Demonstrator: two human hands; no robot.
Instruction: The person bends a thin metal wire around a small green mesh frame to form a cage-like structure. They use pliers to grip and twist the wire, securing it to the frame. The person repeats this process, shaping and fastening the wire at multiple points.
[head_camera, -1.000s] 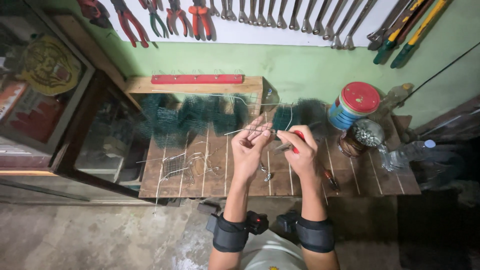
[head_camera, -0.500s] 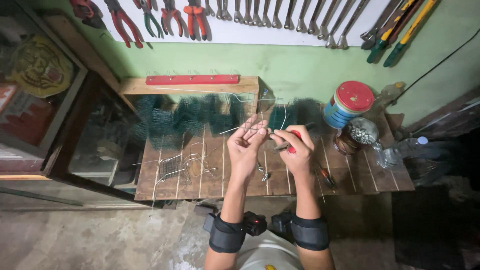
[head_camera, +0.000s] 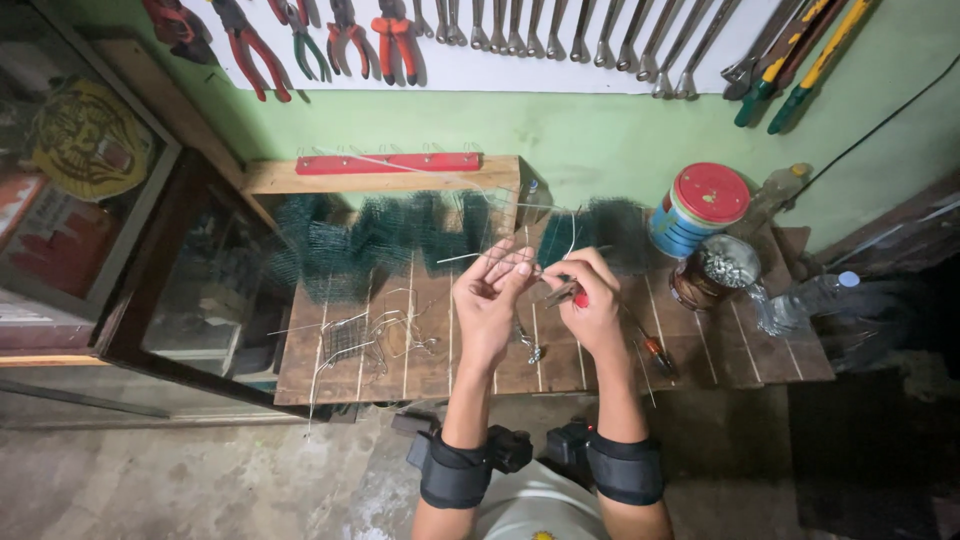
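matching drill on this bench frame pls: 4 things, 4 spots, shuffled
Things:
1. round tin with red lid
2. red-handled pliers
3. long red bar with hooks
4. loose pile of bent wire offcuts

Places:
A. in the right hand
B. bench, left of the left hand
C. raised shelf at the bench's back
D. bench's far right, by the wall

Pairs: 1-D, 2-A, 3-C, 4-B

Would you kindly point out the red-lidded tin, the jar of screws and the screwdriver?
red-lidded tin (head_camera: 712, 193), head view, on the lid.
jar of screws (head_camera: 724, 265), head view, on the contents.
screwdriver (head_camera: 658, 354), head view, on the handle.
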